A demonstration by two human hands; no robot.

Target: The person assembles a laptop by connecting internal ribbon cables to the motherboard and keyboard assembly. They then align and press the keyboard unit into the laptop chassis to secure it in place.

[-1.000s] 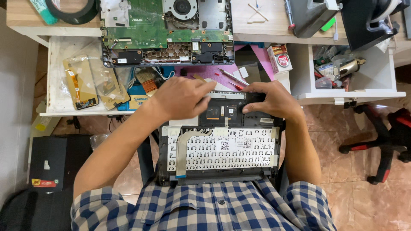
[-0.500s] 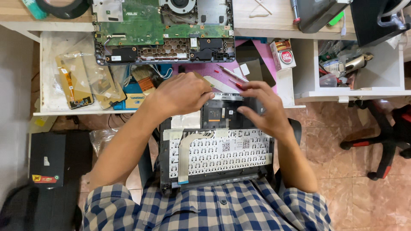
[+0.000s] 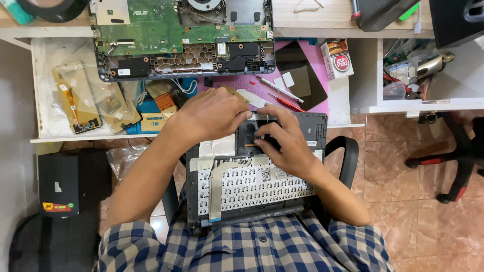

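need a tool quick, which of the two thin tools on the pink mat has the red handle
The red-handled tool is the one lying nearer the right hand, just above its fingers. The other tool, farther up the pink mat, is pale grey.

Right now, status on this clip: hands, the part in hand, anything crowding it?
Left hand and right hand both fingering the black touchpad module. Laptop top case face-down on lap, flat ribbon cable lying across keyboard back. Nothing obstructing.

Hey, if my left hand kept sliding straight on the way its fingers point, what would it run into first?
The left hand points rightward across the upturned laptop cover, so it would most likely meet the right hand first, at its fingertips over the dark touchpad module. Depth is unclear from above; they may already touch.
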